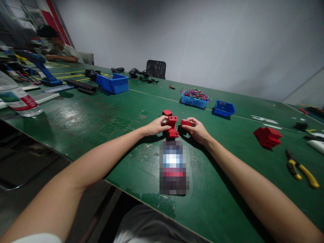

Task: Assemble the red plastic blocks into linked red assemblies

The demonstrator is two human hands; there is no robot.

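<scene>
My left hand (157, 126) has its thumb and fingers closed on the left side of a red block with holes (172, 127), near the middle of the view. Just behind that block lies another red piece (167, 112). To the right, my right hand (196, 130) pinches a small red piece (186, 123), a short gap away from the holed block. A flat, pixelated object (174, 168) lies on the table in front of the block. Farther right sits a larger red block (268, 137).
The green table (136, 152) holds blue bins (113, 83), a tray of colourful wires (194, 98), a smaller blue bin (224, 108), yellow-handled pliers (302, 170) and a plastic bottle (21, 99). A person (63, 52) sits at the far left. A black chair (156, 69) stands behind.
</scene>
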